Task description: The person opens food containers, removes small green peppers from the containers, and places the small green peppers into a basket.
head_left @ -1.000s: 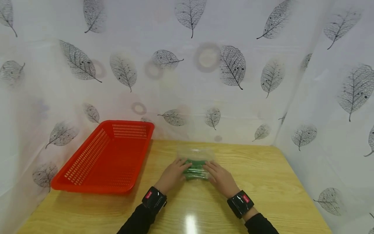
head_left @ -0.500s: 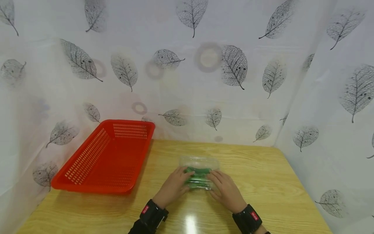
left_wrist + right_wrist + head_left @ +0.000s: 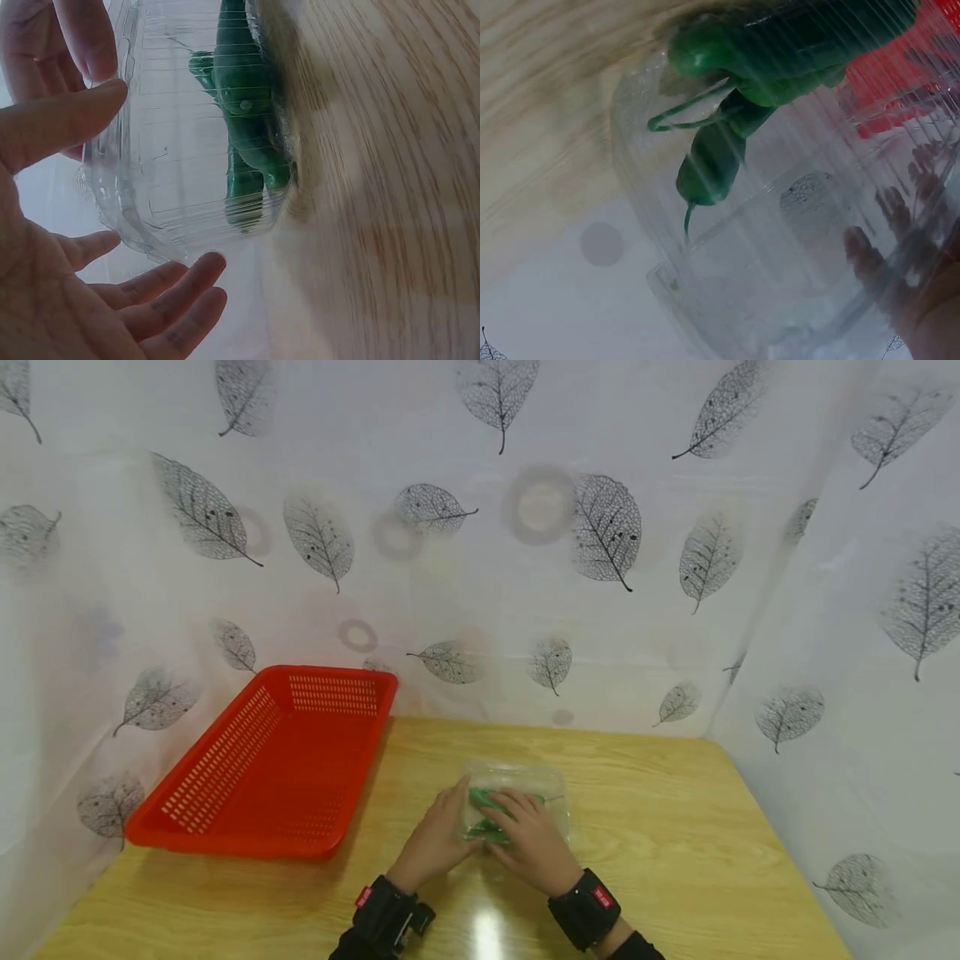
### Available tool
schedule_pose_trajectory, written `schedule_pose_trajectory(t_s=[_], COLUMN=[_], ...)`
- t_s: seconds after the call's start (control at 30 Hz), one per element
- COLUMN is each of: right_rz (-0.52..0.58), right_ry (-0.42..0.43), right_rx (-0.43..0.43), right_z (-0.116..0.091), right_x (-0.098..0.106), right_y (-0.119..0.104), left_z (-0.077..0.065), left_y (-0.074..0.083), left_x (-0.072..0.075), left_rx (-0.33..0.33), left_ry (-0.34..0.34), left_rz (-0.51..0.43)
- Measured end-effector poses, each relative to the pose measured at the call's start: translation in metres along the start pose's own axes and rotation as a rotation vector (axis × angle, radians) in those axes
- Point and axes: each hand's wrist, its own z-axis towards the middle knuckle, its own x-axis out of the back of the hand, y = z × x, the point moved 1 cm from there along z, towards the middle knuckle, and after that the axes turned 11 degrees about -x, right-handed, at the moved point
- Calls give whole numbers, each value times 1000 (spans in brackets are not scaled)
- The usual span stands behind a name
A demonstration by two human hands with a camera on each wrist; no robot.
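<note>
A clear plastic box [image 3: 553, 783] lies on the table in the middle of the head view, with long green vegetables [image 3: 711, 161] inside. Thin stems on them show in the right wrist view. My left hand [image 3: 431, 839] is at the box's left side, its fingers extended. In the left wrist view its thumb [image 3: 64, 124] touches the rim and its other fingers [image 3: 176, 300] are spread at a corner. My right hand [image 3: 528, 843] lies across the top of the box, fingers pointing left, and covers part of the vegetables.
A red slotted plastic basket [image 3: 262, 785] stands on the left of the wood-grain table [image 3: 660, 852]. White sheeting [image 3: 465, 585] printed with dark leaves rises behind the table and along both sides.
The box has come nearer to me. My right hand has moved left from the box's right side onto its top, while my left hand has shifted from the top to the left side.
</note>
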Motion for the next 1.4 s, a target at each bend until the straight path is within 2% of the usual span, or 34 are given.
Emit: schedule_pose_trajectory(t_s=[0.07, 0.23, 0.47, 0.7, 0.93, 1.2, 1.4], right_rz=[-9, -21, -6, -11, -27, -30, -46], right_ry=[-7, -21, -17, -14, 18, 48, 57], right_rx=[-7, -48, -79, -76, -79, -68, -52], right_z=[1, 0, 2, 0, 0, 0, 0], right_x=[-2, -5, -9, -7, -6, -6, -7], right_y=[-2, -6, -6, -6, -6, -7, -5], left_z=[0, -2, 1, 0, 3, 2, 4], left_y=[-2, -3, -6, -6, -2, -3, -5], left_x=[-1, -2, -3, -6, -10, -9, -11], left_rx=[3, 6, -9, 49, 47, 79, 94], left_ry=[-9, -15, 74, 78, 92, 66, 72], left_rz=[-28, -25, -11, -130, -149, -233, -269])
